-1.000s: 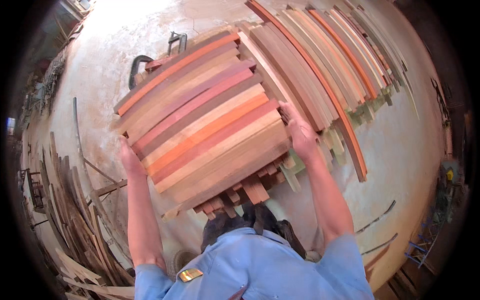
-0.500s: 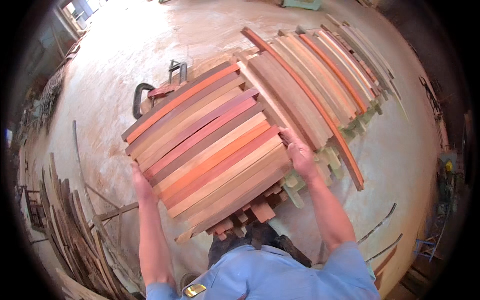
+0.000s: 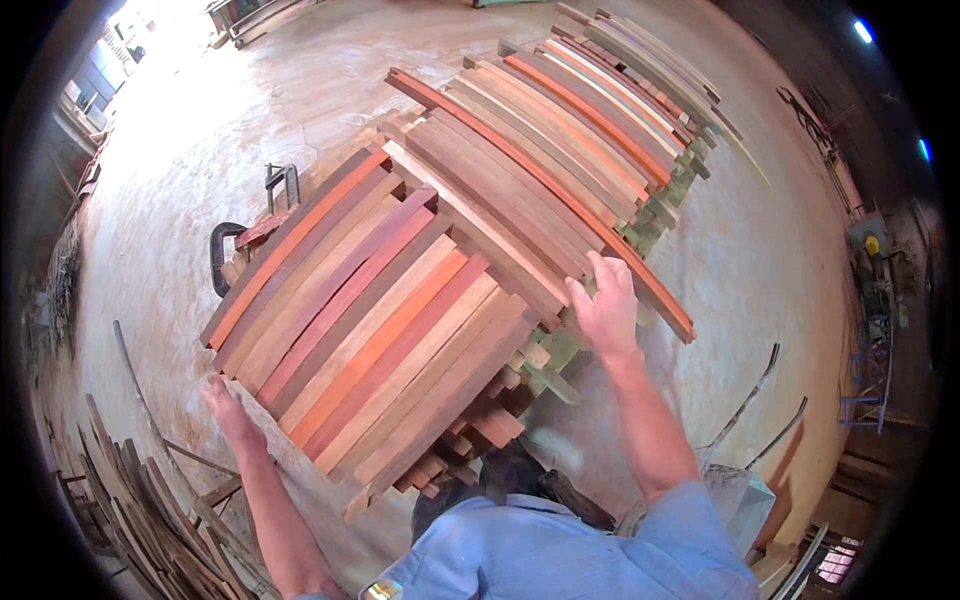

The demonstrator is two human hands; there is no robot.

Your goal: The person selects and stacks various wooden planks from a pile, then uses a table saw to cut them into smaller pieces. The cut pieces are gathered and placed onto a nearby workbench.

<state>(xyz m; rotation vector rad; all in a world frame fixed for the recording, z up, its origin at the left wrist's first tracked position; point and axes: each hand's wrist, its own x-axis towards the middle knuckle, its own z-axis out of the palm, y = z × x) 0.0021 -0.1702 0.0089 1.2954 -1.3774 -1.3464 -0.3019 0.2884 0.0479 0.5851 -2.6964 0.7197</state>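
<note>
Here the left hand (image 3: 228, 412) grips the 8 o'clock edge of the stack of curved reddish-brown wooden slats (image 3: 375, 320). The right hand (image 3: 605, 310) lies open, pressing at 3 o'clock.

Single view: head-worn fisheye, left of a pair, looking steeply down from above the person's shoulders. Forearms enter from 6 o'clock; left hand (image 3: 228, 412) at 8 o'clock, right hand (image 3: 604, 308) just right of centre. Near range: stacked wooden slats (image 3: 380, 320) fill the centre. Concrete floor (image 3: 770, 260) curves toward the rim from 10 to 3 o'clock.
</note>
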